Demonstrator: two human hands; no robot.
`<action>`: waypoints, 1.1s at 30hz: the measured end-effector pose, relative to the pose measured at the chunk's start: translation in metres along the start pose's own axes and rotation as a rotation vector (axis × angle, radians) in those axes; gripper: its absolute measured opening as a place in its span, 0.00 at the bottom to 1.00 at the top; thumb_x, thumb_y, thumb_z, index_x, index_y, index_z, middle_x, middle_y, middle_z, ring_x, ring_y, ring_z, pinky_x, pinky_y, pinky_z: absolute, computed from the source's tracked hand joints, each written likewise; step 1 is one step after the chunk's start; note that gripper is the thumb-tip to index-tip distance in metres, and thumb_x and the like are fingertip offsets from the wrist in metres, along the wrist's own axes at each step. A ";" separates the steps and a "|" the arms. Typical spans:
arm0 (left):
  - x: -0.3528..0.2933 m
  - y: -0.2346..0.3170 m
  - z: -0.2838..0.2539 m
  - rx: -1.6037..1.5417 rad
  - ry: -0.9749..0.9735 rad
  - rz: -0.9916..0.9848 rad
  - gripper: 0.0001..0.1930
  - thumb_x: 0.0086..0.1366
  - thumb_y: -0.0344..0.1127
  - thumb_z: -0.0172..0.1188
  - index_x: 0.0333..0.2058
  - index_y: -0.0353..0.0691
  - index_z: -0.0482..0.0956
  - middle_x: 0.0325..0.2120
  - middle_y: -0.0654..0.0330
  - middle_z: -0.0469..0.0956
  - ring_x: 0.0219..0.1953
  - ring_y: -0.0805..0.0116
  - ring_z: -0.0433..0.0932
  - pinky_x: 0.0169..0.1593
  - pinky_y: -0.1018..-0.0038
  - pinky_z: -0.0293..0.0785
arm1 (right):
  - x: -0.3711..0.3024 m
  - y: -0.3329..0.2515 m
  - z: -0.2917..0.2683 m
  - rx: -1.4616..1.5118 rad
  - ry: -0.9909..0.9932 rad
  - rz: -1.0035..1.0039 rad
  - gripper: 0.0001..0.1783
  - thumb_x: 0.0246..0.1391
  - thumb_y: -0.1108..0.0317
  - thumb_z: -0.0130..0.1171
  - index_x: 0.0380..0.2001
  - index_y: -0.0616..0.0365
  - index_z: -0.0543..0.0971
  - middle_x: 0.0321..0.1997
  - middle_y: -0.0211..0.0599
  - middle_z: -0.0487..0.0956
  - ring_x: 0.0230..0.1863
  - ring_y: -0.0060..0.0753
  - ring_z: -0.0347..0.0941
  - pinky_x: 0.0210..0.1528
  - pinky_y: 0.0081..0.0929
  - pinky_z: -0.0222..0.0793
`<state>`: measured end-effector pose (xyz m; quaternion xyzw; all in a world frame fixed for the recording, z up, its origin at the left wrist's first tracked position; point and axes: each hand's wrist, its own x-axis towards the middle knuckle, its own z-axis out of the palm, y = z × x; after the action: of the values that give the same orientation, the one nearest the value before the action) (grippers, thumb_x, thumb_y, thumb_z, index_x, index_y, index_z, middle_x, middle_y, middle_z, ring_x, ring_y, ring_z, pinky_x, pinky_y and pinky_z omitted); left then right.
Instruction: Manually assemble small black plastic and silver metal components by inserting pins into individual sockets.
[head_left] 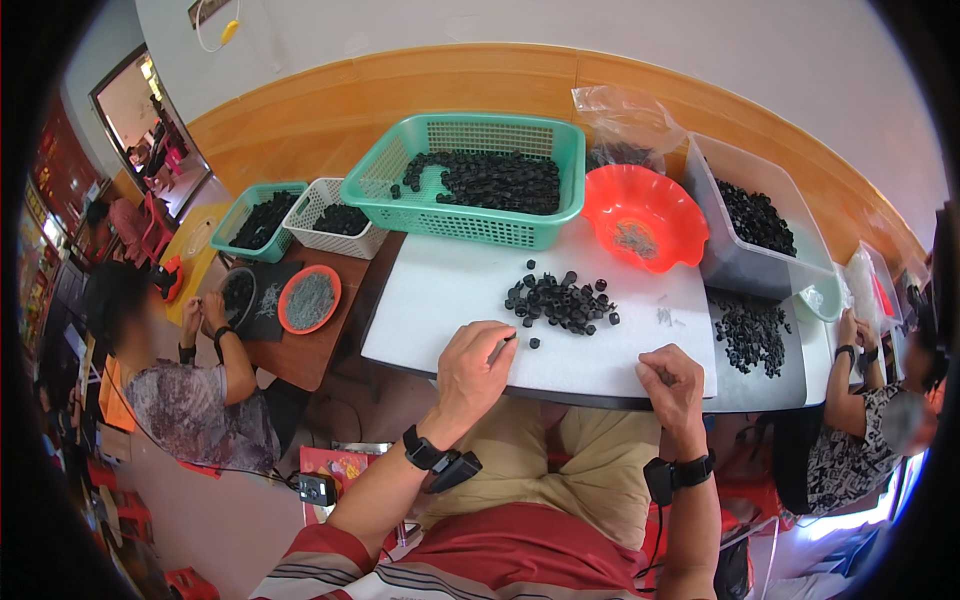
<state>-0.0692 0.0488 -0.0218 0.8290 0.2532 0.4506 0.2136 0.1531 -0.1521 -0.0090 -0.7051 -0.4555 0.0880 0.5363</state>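
Observation:
My left hand [476, 366] rests at the near edge of a white table [440, 300], fingers curled around a thin small piece that pokes out by a lone black part [534, 343]. My right hand [672, 385] is curled at the table's near right edge; whatever it pinches is too small to make out. A loose pile of small black ring-shaped parts [562, 300] lies on the table just beyond both hands. A few tiny metal bits [664, 316] lie to the right of the pile.
A green basket [470, 225] of black parts and a red bowl [645, 215] stand at the table's far side, a grey bin [735, 262] at right. One person works at left by a brown table [310, 350], another at right.

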 end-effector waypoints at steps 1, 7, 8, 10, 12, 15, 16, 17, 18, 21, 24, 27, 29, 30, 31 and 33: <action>0.000 0.000 -0.001 -0.006 -0.008 -0.008 0.10 0.59 0.25 0.70 0.40 0.37 0.84 0.39 0.55 0.85 0.39 0.57 0.83 0.42 0.67 0.81 | 0.001 -0.002 -0.001 -0.027 0.000 -0.018 0.05 0.55 0.77 0.67 0.35 0.64 0.85 0.29 0.31 0.78 0.27 0.20 0.69 0.30 0.21 0.63; 0.002 -0.001 -0.004 -0.036 -0.049 0.005 0.10 0.62 0.28 0.68 0.42 0.37 0.84 0.39 0.55 0.84 0.40 0.53 0.82 0.44 0.64 0.79 | 0.000 0.002 0.001 -0.029 0.018 -0.015 0.04 0.55 0.77 0.67 0.35 0.64 0.85 0.29 0.30 0.78 0.27 0.19 0.68 0.30 0.20 0.63; 0.002 -0.001 -0.004 -0.035 -0.050 0.014 0.09 0.63 0.28 0.67 0.43 0.37 0.84 0.39 0.54 0.83 0.40 0.53 0.81 0.44 0.64 0.78 | 0.000 0.002 0.001 -0.018 0.017 -0.011 0.04 0.54 0.77 0.68 0.35 0.64 0.85 0.29 0.30 0.78 0.27 0.18 0.68 0.30 0.20 0.63; 0.003 0.002 -0.007 -0.044 -0.070 0.005 0.09 0.65 0.29 0.65 0.43 0.37 0.84 0.39 0.55 0.83 0.40 0.54 0.81 0.43 0.64 0.78 | 0.000 0.002 0.002 -0.005 0.022 0.009 0.04 0.54 0.77 0.68 0.35 0.64 0.85 0.29 0.30 0.78 0.27 0.18 0.68 0.30 0.20 0.63; 0.002 0.003 -0.009 -0.053 -0.087 -0.005 0.08 0.66 0.29 0.64 0.43 0.36 0.84 0.39 0.55 0.82 0.40 0.54 0.81 0.43 0.64 0.78 | 0.000 0.001 0.003 0.009 0.025 0.027 0.04 0.54 0.77 0.68 0.35 0.63 0.85 0.29 0.30 0.78 0.27 0.18 0.68 0.30 0.20 0.63; 0.001 0.000 -0.009 -0.073 -0.092 -0.008 0.09 0.68 0.29 0.63 0.44 0.36 0.84 0.40 0.54 0.82 0.38 0.57 0.81 0.41 0.68 0.78 | 0.000 0.001 0.004 0.004 0.035 0.035 0.04 0.55 0.76 0.68 0.35 0.63 0.86 0.29 0.30 0.78 0.27 0.18 0.68 0.30 0.19 0.64; 0.001 -0.001 -0.009 -0.064 -0.100 -0.002 0.09 0.68 0.29 0.62 0.45 0.36 0.83 0.40 0.54 0.81 0.38 0.58 0.81 0.41 0.68 0.78 | 0.000 0.002 0.003 -0.015 0.034 0.017 0.04 0.55 0.76 0.68 0.35 0.63 0.86 0.29 0.29 0.78 0.27 0.18 0.68 0.30 0.19 0.64; 0.001 -0.002 -0.010 -0.054 -0.106 0.004 0.09 0.69 0.30 0.62 0.46 0.36 0.83 0.40 0.54 0.81 0.38 0.58 0.81 0.41 0.68 0.78 | 0.000 0.003 0.003 -0.034 0.034 -0.002 0.04 0.55 0.76 0.68 0.35 0.63 0.86 0.29 0.29 0.78 0.27 0.18 0.68 0.30 0.19 0.64; 0.001 -0.002 -0.010 -0.054 -0.106 0.006 0.09 0.69 0.30 0.62 0.46 0.36 0.83 0.40 0.54 0.81 0.38 0.58 0.81 0.41 0.68 0.78 | 0.000 0.002 0.003 -0.033 0.035 -0.003 0.04 0.55 0.76 0.68 0.35 0.63 0.86 0.29 0.29 0.78 0.27 0.18 0.68 0.30 0.19 0.64; 0.001 -0.002 -0.012 -0.085 -0.106 -0.008 0.09 0.69 0.30 0.61 0.46 0.36 0.82 0.40 0.54 0.81 0.37 0.59 0.80 0.41 0.68 0.77 | 0.000 0.002 0.004 -0.039 0.037 -0.006 0.04 0.55 0.76 0.69 0.35 0.63 0.86 0.29 0.29 0.78 0.27 0.18 0.69 0.31 0.19 0.64; 0.000 -0.003 -0.013 -0.126 -0.113 -0.023 0.09 0.68 0.31 0.62 0.45 0.36 0.81 0.40 0.54 0.80 0.40 0.54 0.80 0.43 0.65 0.77 | -0.001 0.005 0.005 0.023 0.045 0.011 0.04 0.55 0.76 0.68 0.34 0.64 0.85 0.29 0.28 0.78 0.27 0.17 0.69 0.31 0.19 0.64; 0.001 0.000 -0.016 -0.146 -0.122 -0.057 0.09 0.68 0.31 0.62 0.45 0.36 0.81 0.40 0.54 0.80 0.39 0.55 0.80 0.43 0.66 0.77 | -0.001 0.003 0.006 0.057 0.038 0.011 0.04 0.55 0.77 0.68 0.34 0.64 0.85 0.29 0.28 0.78 0.28 0.17 0.69 0.31 0.18 0.64; 0.001 0.001 -0.015 -0.177 -0.131 -0.080 0.09 0.67 0.31 0.64 0.44 0.37 0.81 0.41 0.54 0.81 0.38 0.57 0.80 0.42 0.67 0.78 | -0.002 0.006 0.005 0.067 0.065 -0.018 0.04 0.55 0.77 0.68 0.34 0.64 0.85 0.28 0.29 0.78 0.28 0.16 0.69 0.31 0.18 0.64; 0.000 0.001 -0.014 -0.169 -0.121 -0.079 0.09 0.67 0.31 0.64 0.44 0.37 0.81 0.41 0.54 0.81 0.38 0.57 0.80 0.42 0.67 0.78 | -0.002 0.006 0.004 0.074 0.060 -0.027 0.04 0.55 0.77 0.68 0.34 0.64 0.85 0.28 0.29 0.78 0.28 0.16 0.69 0.31 0.18 0.64; -0.001 0.000 -0.013 -0.181 -0.121 -0.097 0.09 0.66 0.31 0.64 0.44 0.37 0.81 0.40 0.55 0.81 0.38 0.58 0.80 0.42 0.67 0.78 | -0.002 0.005 0.003 0.044 0.055 -0.010 0.04 0.55 0.77 0.68 0.34 0.64 0.85 0.28 0.29 0.78 0.28 0.16 0.69 0.32 0.18 0.64; -0.001 -0.001 -0.013 -0.187 -0.112 -0.114 0.10 0.65 0.30 0.65 0.44 0.36 0.81 0.40 0.55 0.81 0.38 0.59 0.81 0.42 0.68 0.78 | -0.002 0.004 0.002 0.019 0.046 -0.001 0.04 0.55 0.77 0.68 0.34 0.64 0.85 0.28 0.29 0.78 0.28 0.16 0.69 0.32 0.18 0.64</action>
<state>-0.0808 0.0506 -0.0167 0.8136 0.2443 0.4126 0.3289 0.1529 -0.1518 -0.0138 -0.7016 -0.4425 0.0761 0.5533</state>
